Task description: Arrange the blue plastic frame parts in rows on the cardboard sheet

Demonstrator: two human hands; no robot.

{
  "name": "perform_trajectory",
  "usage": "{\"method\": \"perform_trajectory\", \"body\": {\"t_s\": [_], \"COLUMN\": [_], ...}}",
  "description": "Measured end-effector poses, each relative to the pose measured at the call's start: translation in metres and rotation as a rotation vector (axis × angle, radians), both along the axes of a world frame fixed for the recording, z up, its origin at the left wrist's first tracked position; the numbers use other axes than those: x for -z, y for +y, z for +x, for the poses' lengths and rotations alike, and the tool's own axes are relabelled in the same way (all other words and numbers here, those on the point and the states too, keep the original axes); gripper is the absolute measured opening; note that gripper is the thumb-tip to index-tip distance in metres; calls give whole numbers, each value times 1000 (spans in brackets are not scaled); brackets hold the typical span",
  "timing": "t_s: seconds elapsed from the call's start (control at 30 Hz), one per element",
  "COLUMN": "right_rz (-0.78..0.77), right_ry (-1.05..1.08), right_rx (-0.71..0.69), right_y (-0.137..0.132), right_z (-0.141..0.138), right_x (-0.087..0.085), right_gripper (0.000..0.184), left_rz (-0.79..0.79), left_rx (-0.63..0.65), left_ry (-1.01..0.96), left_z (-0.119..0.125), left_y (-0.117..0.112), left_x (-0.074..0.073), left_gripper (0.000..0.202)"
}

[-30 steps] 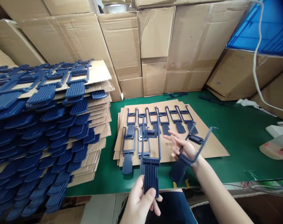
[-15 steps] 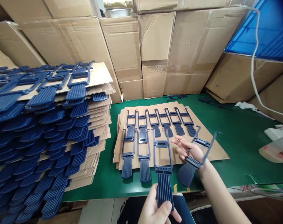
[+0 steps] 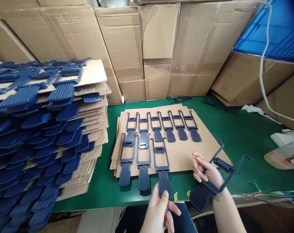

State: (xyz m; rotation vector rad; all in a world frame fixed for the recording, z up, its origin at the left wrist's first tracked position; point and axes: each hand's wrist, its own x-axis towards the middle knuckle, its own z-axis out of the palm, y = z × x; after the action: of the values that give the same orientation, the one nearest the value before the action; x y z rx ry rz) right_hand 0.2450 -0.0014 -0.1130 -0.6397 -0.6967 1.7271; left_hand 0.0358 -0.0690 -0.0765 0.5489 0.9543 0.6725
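Observation:
With thumb and fingers, my left hand (image 3: 158, 210) pinches the ribbed tab of a dark blue plastic frame (image 3: 164, 186). That frame lies over the front edge of the top cardboard sheet (image 3: 180, 155), at the right end of the front row. To the right, my right hand (image 3: 207, 171) is closed on a second dark blue plastic frame (image 3: 201, 195), its two hooked arms tilted up beside the wrist. Exactly where the fingers grip it is partly hidden. Several matching frames (image 3: 143, 176) lie on the sheet in two rows, with their tabs facing me.
On the left stands a tall stack of cardboard sheets layered with blue frames (image 3: 61, 94). Cardboard boxes (image 3: 120, 42) wall off the back of the green table (image 3: 224, 126). A translucent container (image 3: 280, 155) sits at right, and a white cable (image 3: 262, 71) hangs above.
My left hand has lowered its frame onto the cardboard, in line with the front row. My right hand has moved right and toward me with its frame. The view has shifted slightly.

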Motion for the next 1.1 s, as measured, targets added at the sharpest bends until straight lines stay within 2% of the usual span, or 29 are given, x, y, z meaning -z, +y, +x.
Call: {"method": "perform_trajectory", "body": {"t_s": [0.07, 0.2, 0.23, 0.3, 0.37, 0.43, 0.5, 0.57, 0.67, 0.73, 0.8, 0.87, 0.93, 1.0, 1.03, 1.1], "right_rz": [-9, -44, -50, -53, -49, -40, -22, 1, 47, 103, 157, 212, 231, 198, 171, 157], "right_ry": [-11, -32, -36, -40, -34, -25, -14, 30, 124, 91, -46, -175, -200, -148, -134, -175], "right_rx": [13, 38, 43, 47, 58, 68, 66, 71, 136, 200, 264, 233, 100, -73, -139, -199], "right_y": [0, -3, -3, -3, -2, -2, -3, -7, -20, -30, -39, -46, -52, -59, -62, -68], "right_z": [0, -1, -1, -2, -1, 0, -1, -6, -24, -41, -57, -69, -77, -82, -84, -87], "right_x": [-1, -3, -3, -3, -3, -3, -5, -9, -21, -32, -41, -46, -46, -41, -37, -31], "right_gripper": [28, 33, 34, 34, 33, 30, 27, 22, 15, 22, 28, 29, 35, 49, 50, 38], "left_rz": [-6, -152, -197, -321, -454, -501, -443, -368, -285, -205, -76, 11, -27, -128, -168, -219], "left_rx": [-67, -183, -220, -289, -275, -225, -144, 15, 350, 444, 411, 327, 287, 273, 265, 255], "left_ry": [-89, -244, -266, -281, -289, -338, -405, -410, -385, -439, -503, -567, -702, -871, -946, -1071], "left_z": [0, 1, 1, 0, -1, -2, -3, -3, -2, -1, 0, -1, -5, -9, -11, -13], "left_y": [1, 3, 3, 4, 2, -1, -7, -14, -23, -27, -28, -24, -19, -13, -11, -10], "left_x": [8, 21, 22, 19, 14, 11, 15, 25, 43, 49, 45, 35, 23, 12, 8, 2], "left_gripper": [38, 67, 66, 46, 26, 28, 33, 50, 53, 60, 61, 49, 38, 33, 33, 35]}}
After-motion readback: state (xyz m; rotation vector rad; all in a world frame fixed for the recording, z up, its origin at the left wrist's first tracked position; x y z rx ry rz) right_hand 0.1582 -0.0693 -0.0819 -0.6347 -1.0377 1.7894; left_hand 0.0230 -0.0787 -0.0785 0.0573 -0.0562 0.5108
